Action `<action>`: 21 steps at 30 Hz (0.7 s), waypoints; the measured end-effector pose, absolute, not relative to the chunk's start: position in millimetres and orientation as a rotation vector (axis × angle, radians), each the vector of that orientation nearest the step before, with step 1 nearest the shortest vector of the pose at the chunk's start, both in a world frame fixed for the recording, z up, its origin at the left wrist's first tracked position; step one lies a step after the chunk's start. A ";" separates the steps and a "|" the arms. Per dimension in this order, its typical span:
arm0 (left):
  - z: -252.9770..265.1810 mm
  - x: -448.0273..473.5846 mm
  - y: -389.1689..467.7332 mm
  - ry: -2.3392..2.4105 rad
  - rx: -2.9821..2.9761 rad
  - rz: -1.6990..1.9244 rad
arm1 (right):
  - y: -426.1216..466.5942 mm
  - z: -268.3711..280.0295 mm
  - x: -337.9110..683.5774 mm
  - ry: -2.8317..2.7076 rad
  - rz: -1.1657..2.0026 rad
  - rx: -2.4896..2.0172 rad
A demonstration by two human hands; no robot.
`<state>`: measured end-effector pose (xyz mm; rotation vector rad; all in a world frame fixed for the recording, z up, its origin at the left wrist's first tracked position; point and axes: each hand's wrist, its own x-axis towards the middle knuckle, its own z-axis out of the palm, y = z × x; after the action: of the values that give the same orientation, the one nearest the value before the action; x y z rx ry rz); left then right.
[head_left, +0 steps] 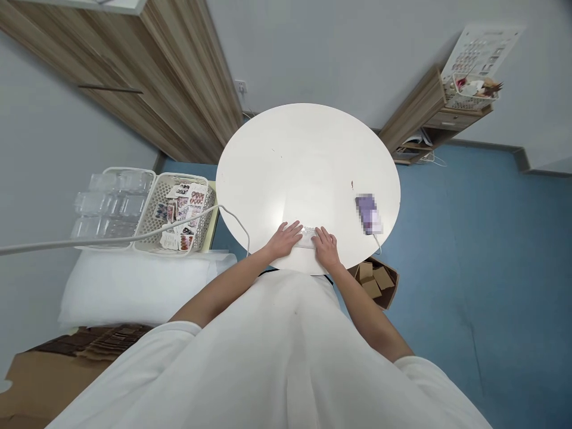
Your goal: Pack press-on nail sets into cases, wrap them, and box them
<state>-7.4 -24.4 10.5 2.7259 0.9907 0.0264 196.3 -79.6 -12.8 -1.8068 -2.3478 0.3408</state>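
A small, flat, clear-and-white packet (pixel 305 238), possibly a plastic case, lies on the white oval table (pixel 308 161) close to its front edge. My left hand (pixel 284 240) rests at the packet's left end, with its fingers stretched out and touching it. At the right end my right hand (pixel 326 246) lies with its fingers apart and slightly bent, the tips on the packet. Both palms face down. What the packet contains is too small to make out.
A blurred-out phone (pixel 369 214) with a cable lies at the table's right. Left stand a basket of printed nail-design cards (pixel 183 217) and a basket of clear plastic boxes (pixel 111 202). A white cable (pixel 179 223) crosses to the table. Below right is a carton (pixel 379 283) of cardboard pieces.
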 end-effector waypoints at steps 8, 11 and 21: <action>20.2 9.3 -22.5 1.035 2.604 -0.044 | -71.2 -0.9 191.2 -2.326 0.574 -1.804; 24.6 9.7 -23.1 1.060 2.531 -0.041 | -69.3 6.0 187.1 -2.303 0.619 -1.815; 31.2 -18.6 -47.2 1.147 2.177 0.028 | -100.9 28.6 176.1 -2.022 1.060 -1.823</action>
<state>-18.6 -47.2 31.2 2.1772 1.1465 0.0276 176.1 -100.9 28.6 -1.8226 -2.0216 1.0603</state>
